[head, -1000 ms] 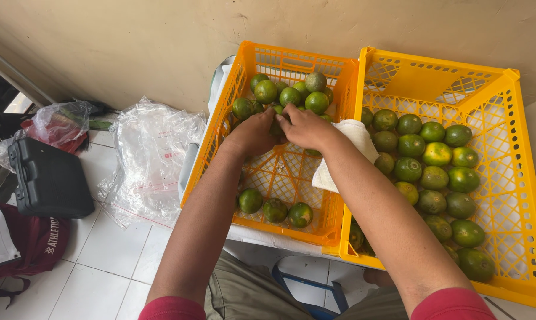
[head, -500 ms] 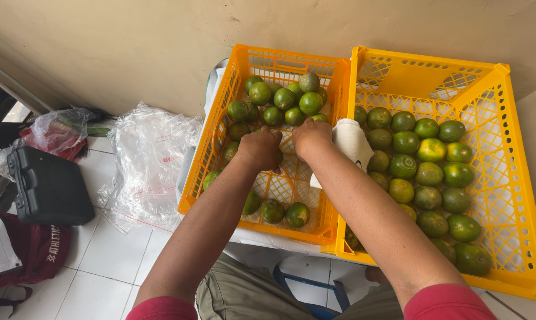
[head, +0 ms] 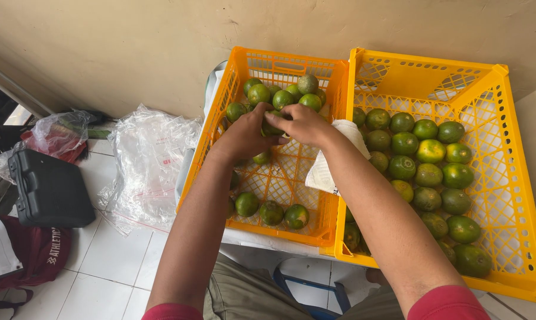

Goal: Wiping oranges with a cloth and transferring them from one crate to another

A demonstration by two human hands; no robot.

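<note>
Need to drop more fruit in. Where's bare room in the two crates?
Left crate: bare mesh mid-floor, between the far pile and near-edge fruits. Right crate: bare along the far wall and right side; its left half is packed with fruit. Both hands crowd the left crate's far end.

Two crates stand side by side in the middle and right of the frame, touching along one wall. The left crate holds a cluster of fruit at its upper end and a few more at its lower end, with bare floor between. Both hands meet over the upper cluster: the left hand on the left, the right hand on the right, a fruit between them. A cloth lies over the shared wall, under the right forearm. The right crate holds fruit along its left half. Left of the crates, on the floor, lies a plastic sheet; further left a case, with a bag above it and another bag below.
</note>
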